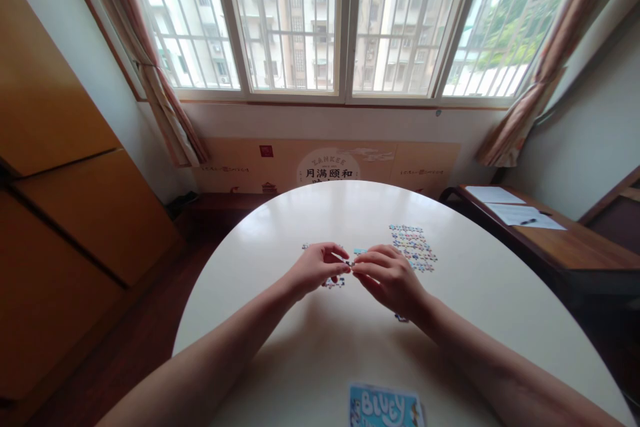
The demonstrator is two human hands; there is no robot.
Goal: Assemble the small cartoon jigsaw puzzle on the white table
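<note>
hands: left hand (317, 269), right hand (393, 275) — pinching 1 puzzle piece (350, 264) | direction, long axis — cannot tell

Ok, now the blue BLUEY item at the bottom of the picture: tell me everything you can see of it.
The BLUEY item is blue and looks rectangular, with large white BLUEY lettering and small, blurred pictures near its upper corners. It lies flat on the white table, lettering up, left of the right forearm and apart from it. The frame cuts off its near part; whether it is a box or a card, I cannot tell.
</note>
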